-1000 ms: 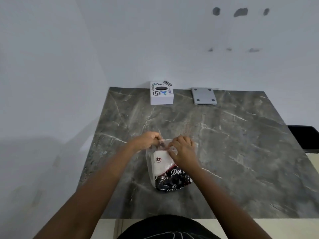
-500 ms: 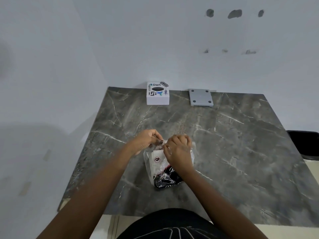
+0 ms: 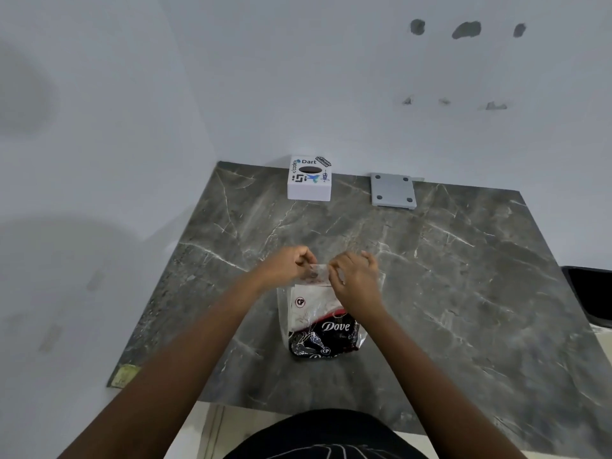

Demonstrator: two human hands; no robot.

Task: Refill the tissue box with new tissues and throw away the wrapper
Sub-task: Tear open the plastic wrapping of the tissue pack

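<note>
A pack of white tissues in a clear and black "Dove" plastic wrapper (image 3: pixel 323 329) lies on the dark marble table (image 3: pixel 447 293), near its front middle. My left hand (image 3: pixel 291 265) and my right hand (image 3: pixel 352 276) both pinch the wrapper's clear top edge, fingers close together. The white tissue box (image 3: pixel 309 185), covered in stickers with an oval slot on top, stands at the table's back edge against the wall, well beyond both hands.
A grey square plate (image 3: pixel 393 190) with four corner dots lies to the right of the tissue box. A black object (image 3: pixel 591 296) sits past the table's right edge. White walls close in at the back and left.
Both hands stay pinched on the wrapper's top edge; they have drawn slightly apart, stretching the clear plastic between them. The camera view has shifted a little.
</note>
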